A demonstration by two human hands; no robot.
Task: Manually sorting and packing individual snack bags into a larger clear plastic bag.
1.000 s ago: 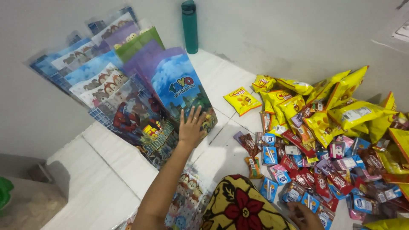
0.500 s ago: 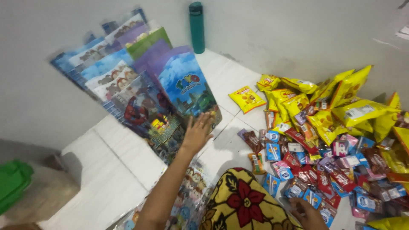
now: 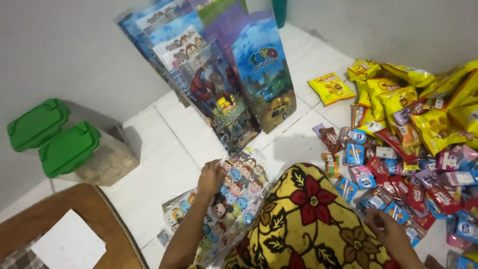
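My left hand rests with curled fingers on a flat stack of cartoon-printed plastic bags lying on the white tiled floor. My right hand lies on the near edge of a pile of small snack packets, beside my knee under a yellow cloth with red flowers. I cannot see whether the right hand grips a packet. A row of colourful printed gift bags leans against the wall beyond my left hand.
Yellow snack pouches are heaped at the right by the wall. Two clear containers with green lids stand at the left. A brown mat with a white sheet of paper lies at the bottom left. A teal bottle stands at the far wall.
My left hand has drawn back from the leaning gift bags to the flat stack of cartoon bags near me. The view has tilted down and left, bringing the green-lidded containers into sight.
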